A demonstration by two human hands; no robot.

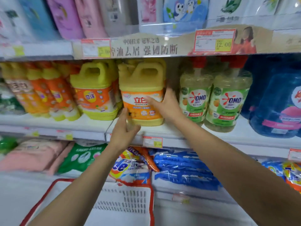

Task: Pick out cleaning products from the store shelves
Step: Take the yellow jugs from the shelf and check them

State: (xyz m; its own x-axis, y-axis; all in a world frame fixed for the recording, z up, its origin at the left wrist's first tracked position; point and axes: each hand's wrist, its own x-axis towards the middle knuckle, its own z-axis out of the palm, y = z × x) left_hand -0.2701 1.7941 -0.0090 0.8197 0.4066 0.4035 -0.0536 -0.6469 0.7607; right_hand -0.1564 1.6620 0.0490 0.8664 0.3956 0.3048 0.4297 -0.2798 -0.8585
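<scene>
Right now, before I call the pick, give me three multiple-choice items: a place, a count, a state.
1. The yellow jug stands: A) top shelf B) middle shelf, left of the OMO bottles C) in the basket.
2. Red-capped OMO bottles showing: A) one B) two C) four.
3. The right hand: A) touches the jug's label B) grips the basket C) hangs idle.
Answers: B, it stands just left of them; B, two stand side by side; A, its fingers lie across the label.
</scene>
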